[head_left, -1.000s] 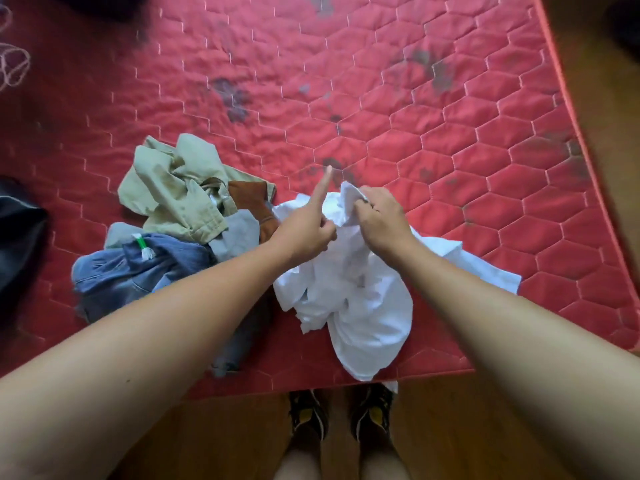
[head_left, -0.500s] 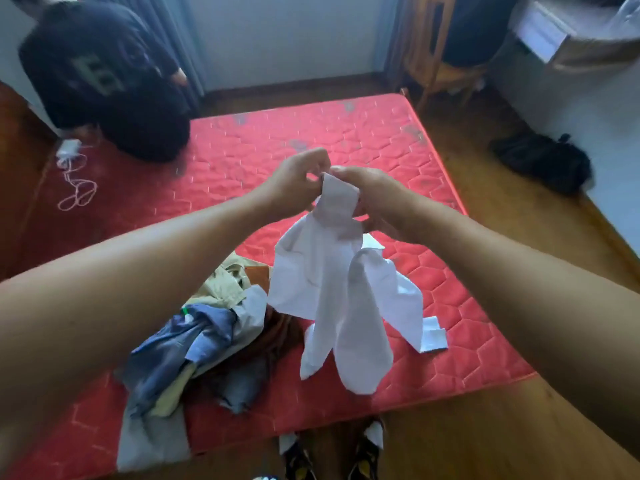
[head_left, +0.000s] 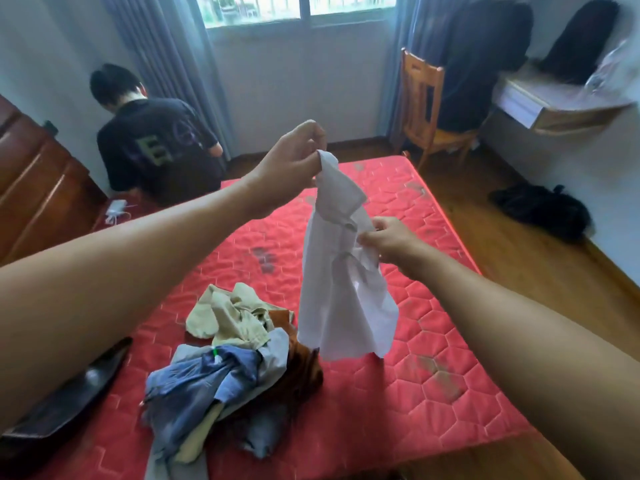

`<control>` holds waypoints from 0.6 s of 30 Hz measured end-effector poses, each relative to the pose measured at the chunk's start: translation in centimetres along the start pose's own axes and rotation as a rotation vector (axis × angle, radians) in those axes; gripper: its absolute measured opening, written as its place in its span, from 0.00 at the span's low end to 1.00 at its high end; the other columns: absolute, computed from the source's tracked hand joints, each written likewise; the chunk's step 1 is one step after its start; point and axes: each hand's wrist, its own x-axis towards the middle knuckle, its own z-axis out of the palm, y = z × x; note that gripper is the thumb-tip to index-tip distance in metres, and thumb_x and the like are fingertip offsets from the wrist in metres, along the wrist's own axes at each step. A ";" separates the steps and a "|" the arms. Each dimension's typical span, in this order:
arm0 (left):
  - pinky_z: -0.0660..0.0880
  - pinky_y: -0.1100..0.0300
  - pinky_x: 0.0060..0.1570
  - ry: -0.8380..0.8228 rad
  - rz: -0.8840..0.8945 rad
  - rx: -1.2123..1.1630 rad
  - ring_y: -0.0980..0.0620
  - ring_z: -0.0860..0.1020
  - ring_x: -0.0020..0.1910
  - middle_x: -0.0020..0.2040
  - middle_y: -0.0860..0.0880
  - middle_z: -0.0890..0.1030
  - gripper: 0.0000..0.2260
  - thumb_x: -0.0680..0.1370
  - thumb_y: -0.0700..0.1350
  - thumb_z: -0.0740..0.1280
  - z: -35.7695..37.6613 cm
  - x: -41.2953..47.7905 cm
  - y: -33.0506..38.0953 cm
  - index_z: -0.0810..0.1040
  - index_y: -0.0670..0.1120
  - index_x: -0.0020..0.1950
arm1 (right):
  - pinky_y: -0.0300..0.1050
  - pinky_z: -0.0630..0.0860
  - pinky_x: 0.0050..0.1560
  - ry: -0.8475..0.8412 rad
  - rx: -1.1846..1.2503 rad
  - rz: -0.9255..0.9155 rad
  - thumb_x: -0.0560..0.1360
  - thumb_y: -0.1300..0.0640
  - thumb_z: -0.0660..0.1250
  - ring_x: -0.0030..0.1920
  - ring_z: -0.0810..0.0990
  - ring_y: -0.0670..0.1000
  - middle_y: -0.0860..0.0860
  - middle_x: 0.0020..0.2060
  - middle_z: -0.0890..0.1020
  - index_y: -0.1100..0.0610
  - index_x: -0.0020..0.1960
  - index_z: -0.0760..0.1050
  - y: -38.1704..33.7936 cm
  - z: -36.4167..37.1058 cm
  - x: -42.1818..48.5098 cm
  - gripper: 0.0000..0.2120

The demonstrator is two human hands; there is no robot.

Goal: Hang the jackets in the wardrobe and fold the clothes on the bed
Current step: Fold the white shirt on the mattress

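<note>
A white shirt (head_left: 341, 296) hangs in the air above the red quilted bed (head_left: 433, 386). My left hand (head_left: 292, 157) pinches its top corner, held high. Lower and to the right, my right hand (head_left: 384, 237) pinches the shirt near its collar. Below the shirt a pile of clothes lies on the bed: a beige garment (head_left: 228, 315), a blue denim one (head_left: 204, 382) and a brown one (head_left: 301, 362). A dark jacket (head_left: 69, 407) lies at the bed's left edge.
A person in a black T-shirt (head_left: 156, 150) sits at the bed's far left corner, back turned. A wooden wardrobe (head_left: 31, 188) stands at left. A wooden chair (head_left: 426, 109) draped with dark clothing and a wall shelf (head_left: 554, 105) are at right. A black bag (head_left: 543, 209) lies on the floor.
The white shirt has been lifted off the bed. My left hand rose with its top corner while my right hand dropped lower along the cloth. My view tilted up to the room.
</note>
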 end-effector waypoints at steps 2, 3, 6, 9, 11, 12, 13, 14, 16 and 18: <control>0.72 0.53 0.44 -0.037 0.047 0.230 0.47 0.74 0.41 0.42 0.39 0.76 0.10 0.74 0.36 0.61 -1.4 0.1 -0.3 0.78 0.44 0.52 | 0.42 0.70 0.33 0.111 -0.008 -0.073 0.76 0.65 0.60 0.29 0.74 0.43 0.46 0.33 0.77 0.54 0.40 0.74 -0.7 0.2 0.0 0.10; 0.74 0.53 0.46 -0.073 0.071 0.388 0.47 0.76 0.42 0.43 0.41 0.78 0.12 0.73 0.38 0.62 -2.3 0.1 -0.6 0.81 0.45 0.52 | 0.43 0.70 0.33 0.162 -0.002 -0.094 0.78 0.63 0.58 0.31 0.74 0.45 0.47 0.34 0.76 0.53 0.39 0.72 -1.2 -0.2 0.2 0.11; 0.77 0.49 0.50 -0.183 0.156 0.722 0.45 0.78 0.45 0.47 0.47 0.77 0.10 0.70 0.41 0.64 -4.6 -0.8 -1.0 0.84 0.47 0.43 | 0.56 0.73 0.43 0.261 -0.178 -0.164 0.78 0.56 0.58 0.41 0.75 0.54 0.51 0.39 0.76 0.54 0.42 0.71 -3.2 -2.0 0.2 0.07; 0.74 0.50 0.59 -0.273 0.232 0.886 0.42 0.75 0.60 0.62 0.44 0.73 0.13 0.71 0.33 0.65 -6.7 -0.9 -1.8 0.81 0.51 0.39 | 0.56 0.75 0.52 0.286 -0.280 -0.228 0.81 0.51 0.58 0.48 0.78 0.56 0.53 0.45 0.80 0.55 0.51 0.73 -5.9 -3.8 -1.2 0.09; 0.75 0.53 0.57 -0.336 0.229 0.938 0.43 0.78 0.59 0.62 0.44 0.77 0.15 0.71 0.28 0.64 -7.7 -0.6 -2.0 0.82 0.48 0.40 | 0.55 0.76 0.52 0.279 -0.377 -0.301 0.81 0.43 0.58 0.49 0.80 0.56 0.53 0.48 0.81 0.52 0.56 0.72 -7.4 -5.0 -2.7 0.14; 0.77 0.55 0.53 -0.374 0.241 0.957 0.45 0.81 0.53 0.57 0.45 0.79 0.15 0.70 0.27 0.63 -7.7 -0.6 -1.8 0.82 0.45 0.41 | 0.55 0.76 0.52 0.265 -0.486 -0.350 0.80 0.38 0.59 0.49 0.80 0.56 0.54 0.49 0.81 0.51 0.58 0.70 -7.7 -5.6 -3.3 0.17; 0.77 0.56 0.48 -0.396 0.255 0.967 0.48 0.81 0.47 0.51 0.47 0.80 0.13 0.70 0.28 0.63 -7.6 -0.5 -1.7 0.83 0.44 0.42 | 0.55 0.76 0.52 0.230 -0.628 -0.403 0.78 0.34 0.60 0.50 0.79 0.56 0.54 0.50 0.81 0.50 0.61 0.68 -8.1 -6.0 -4.0 0.22; 0.76 0.59 0.44 -0.388 0.253 0.954 0.54 0.79 0.42 0.46 0.48 0.80 0.11 0.70 0.30 0.62 -7.3 -0.6 -1.5 0.81 0.43 0.40 | 0.55 0.76 0.53 0.179 -0.769 -0.428 0.76 0.31 0.63 0.52 0.79 0.56 0.54 0.53 0.81 0.50 0.64 0.65 -8.2 -6.3 -4.7 0.27; 0.71 0.62 0.40 -0.280 0.202 0.840 0.60 0.74 0.35 0.38 0.50 0.75 0.08 0.68 0.36 0.59 -6.7 -0.6 -0.9 0.77 0.44 0.34 | 0.56 0.76 0.56 0.101 -0.925 -0.448 0.69 0.28 0.68 0.58 0.77 0.58 0.54 0.61 0.78 0.48 0.69 0.60 -8.2 -6.6 -5.8 0.38; 0.69 0.60 0.37 -0.147 0.083 0.622 0.61 0.71 0.32 0.37 0.52 0.74 0.08 0.68 0.38 0.60 -6.2 -0.5 -0.4 0.77 0.48 0.34 | 0.56 0.76 0.59 0.075 -0.932 -0.443 0.61 0.28 0.74 0.62 0.75 0.55 0.51 0.65 0.74 0.46 0.73 0.58 -8.2 -6.9 -6.9 0.49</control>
